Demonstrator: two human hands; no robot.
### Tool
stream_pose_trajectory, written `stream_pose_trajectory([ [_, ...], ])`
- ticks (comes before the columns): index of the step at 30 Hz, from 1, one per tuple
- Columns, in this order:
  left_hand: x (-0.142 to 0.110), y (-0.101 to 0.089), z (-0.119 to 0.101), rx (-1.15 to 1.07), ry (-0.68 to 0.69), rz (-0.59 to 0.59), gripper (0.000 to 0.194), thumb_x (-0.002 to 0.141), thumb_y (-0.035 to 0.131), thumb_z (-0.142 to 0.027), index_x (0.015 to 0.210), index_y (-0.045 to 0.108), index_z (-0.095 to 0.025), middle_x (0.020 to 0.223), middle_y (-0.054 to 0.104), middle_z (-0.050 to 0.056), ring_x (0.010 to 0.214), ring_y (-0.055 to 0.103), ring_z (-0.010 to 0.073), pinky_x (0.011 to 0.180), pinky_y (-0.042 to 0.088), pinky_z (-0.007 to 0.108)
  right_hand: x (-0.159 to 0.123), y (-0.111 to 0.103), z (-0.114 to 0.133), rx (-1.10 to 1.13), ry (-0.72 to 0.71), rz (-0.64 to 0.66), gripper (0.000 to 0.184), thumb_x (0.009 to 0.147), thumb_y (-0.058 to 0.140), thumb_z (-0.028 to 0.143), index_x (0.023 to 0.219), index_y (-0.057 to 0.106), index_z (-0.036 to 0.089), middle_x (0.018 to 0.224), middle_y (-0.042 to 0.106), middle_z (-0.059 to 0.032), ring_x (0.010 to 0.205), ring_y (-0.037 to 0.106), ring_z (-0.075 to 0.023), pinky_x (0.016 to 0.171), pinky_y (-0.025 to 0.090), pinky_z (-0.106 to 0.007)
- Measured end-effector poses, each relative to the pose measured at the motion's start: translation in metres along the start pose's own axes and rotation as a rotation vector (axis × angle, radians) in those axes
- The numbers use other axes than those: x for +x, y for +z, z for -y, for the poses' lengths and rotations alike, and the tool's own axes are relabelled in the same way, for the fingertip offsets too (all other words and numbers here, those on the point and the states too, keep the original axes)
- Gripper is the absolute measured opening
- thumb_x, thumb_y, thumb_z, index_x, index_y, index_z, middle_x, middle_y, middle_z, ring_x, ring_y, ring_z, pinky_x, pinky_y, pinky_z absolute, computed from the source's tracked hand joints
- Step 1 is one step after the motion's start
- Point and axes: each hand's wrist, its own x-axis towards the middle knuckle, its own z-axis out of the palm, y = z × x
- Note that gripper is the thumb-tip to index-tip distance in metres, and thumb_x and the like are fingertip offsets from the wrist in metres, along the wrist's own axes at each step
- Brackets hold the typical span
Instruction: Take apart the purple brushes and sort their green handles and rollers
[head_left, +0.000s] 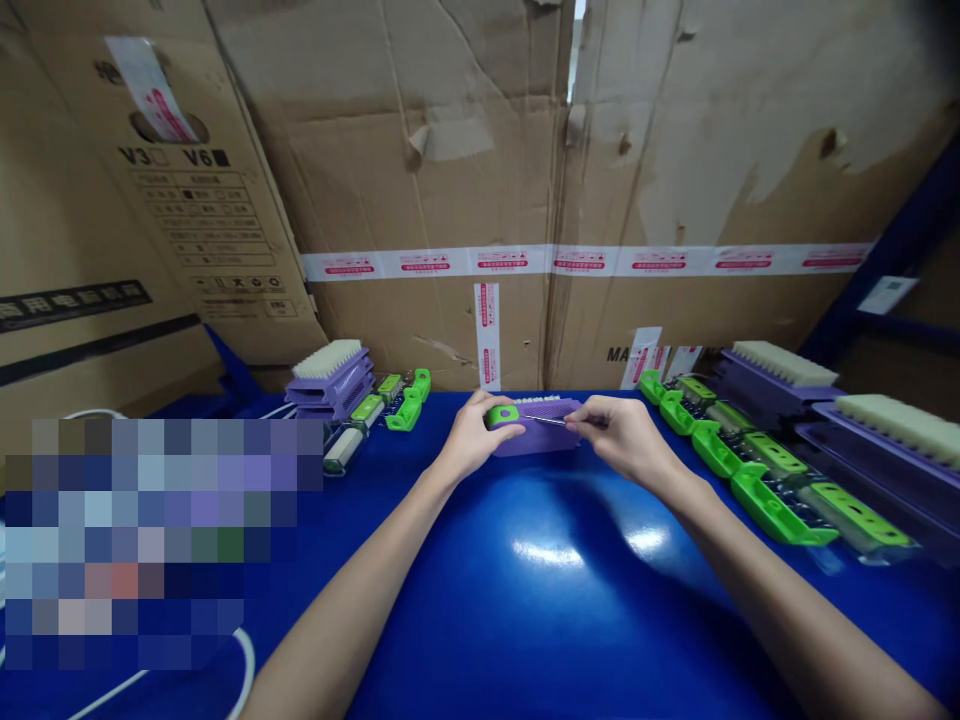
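Observation:
My left hand is closed on the left end of a purple brush. Pale bristles show along the far edge of this piece. A lime-green part with a small round opening sits at the same end, beside my thumb. My right hand pinches a thin metal tool, whose tip points left toward the green part. The tool's exact kind is too small to tell. Both hands are at the far middle of the blue table, close to the cardboard.
Purple parts with cream bristles are stacked at the left; similar bristled pieces stand at the right. Green brackets and green-topped clear units line the right side. Cardboard walls the back. A white cable and a blurred patch lie left.

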Motion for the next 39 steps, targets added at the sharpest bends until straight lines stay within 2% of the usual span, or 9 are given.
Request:
stream_pose_trajectory([
  [4,0.0,0.0,0.003,-0.024,-0.011,0.007,0.035,0.066,0.077,-0.024,0.099,0.067,-0.018,0.098,0.059,0.004,0.094,0.059,0.0185,0.088,0.045,0.031,0.009,-0.008,0.0,-0.055,-0.073,0.071,0.013,0.075,0.059,0.017,0.071,0.071,0.019,0.075,0.071,-0.0027,0.07,0.064,-0.0159,0.064,0.044,-0.025],
  [7,0.0,0.001,0.004,-0.037,-0.003,0.015,0.035,0.066,0.077,-0.025,0.099,0.067,-0.018,0.099,0.059,0.004,0.095,0.059,0.0186,0.088,0.045,0.031,0.012,-0.006,-0.001,0.012,0.019,0.096,0.011,0.074,0.06,0.019,0.072,0.071,0.018,0.074,0.071,-0.0029,0.069,0.064,-0.0164,0.063,0.045,-0.025],
  [10,0.001,0.002,0.003,-0.027,0.016,0.031,0.035,0.065,0.076,-0.025,0.098,0.067,-0.018,0.099,0.059,0.004,0.095,0.059,0.0186,0.088,0.045,0.031,0.01,0.002,-0.001,0.082,0.096,0.074,0.013,0.075,0.06,0.021,0.072,0.071,0.018,0.074,0.072,-0.003,0.069,0.065,-0.0167,0.062,0.046,-0.024],
  [14,0.001,0.002,0.0,-0.005,0.043,0.062,0.037,0.066,0.076,-0.027,0.101,0.065,-0.019,0.099,0.059,0.003,0.094,0.058,0.0186,0.089,0.044,0.031,0.006,0.007,0.002,0.066,0.074,0.058,0.015,0.076,0.058,0.024,0.071,0.071,0.018,0.074,0.072,-0.0031,0.068,0.065,-0.0165,0.063,0.046,-0.024],
  [18,-0.001,0.0,-0.003,0.073,0.133,0.135,0.037,0.074,0.069,-0.028,0.11,0.062,-0.024,0.102,0.055,0.003,0.099,0.055,0.0192,0.094,0.041,0.033,0.0,0.006,0.003,0.102,0.088,0.024,0.017,0.077,0.058,0.028,0.073,0.07,0.018,0.077,0.072,-0.0038,0.071,0.065,-0.0178,0.065,0.047,-0.026],
  [22,-0.003,-0.003,-0.008,0.186,0.153,0.173,0.026,0.078,0.064,-0.031,0.104,0.062,-0.026,0.094,0.051,0.001,0.094,0.054,0.0189,0.089,0.042,0.032,-0.005,0.01,0.004,0.156,0.142,-0.024,0.018,0.076,0.058,0.031,0.073,0.07,0.018,0.075,0.072,-0.0041,0.069,0.064,-0.018,0.063,0.046,-0.027],
  [28,0.006,-0.011,-0.013,0.286,0.192,0.278,0.027,0.075,0.067,-0.033,0.099,0.058,-0.025,0.096,0.051,0.001,0.09,0.054,0.0188,0.083,0.042,0.03,-0.006,0.014,0.004,0.25,0.23,-0.02,0.019,0.074,0.06,0.034,0.073,0.07,0.017,0.073,0.071,-0.0037,0.067,0.063,-0.0176,0.059,0.044,-0.026],
  [34,0.015,-0.013,-0.012,0.292,0.231,0.311,0.028,0.072,0.07,-0.037,0.089,0.054,-0.021,0.092,0.054,0.0,0.084,0.054,0.0175,0.075,0.041,0.027,-0.005,0.013,0.006,0.169,0.16,-0.004,0.017,0.079,0.056,0.028,0.075,0.069,0.018,0.073,0.07,-0.0018,0.066,0.062,-0.0158,0.061,0.044,-0.025],
  [39,0.014,-0.011,-0.009,0.272,0.255,0.219,0.029,0.071,0.072,-0.04,0.082,0.054,-0.02,0.086,0.057,0.0,0.08,0.055,0.0164,0.073,0.041,0.026,-0.007,0.004,-0.005,-0.085,-0.045,-0.048,0.018,0.082,0.05,0.024,0.079,0.067,0.02,0.08,0.07,-0.0035,0.075,0.063,-0.0171,0.067,0.045,-0.026],
])
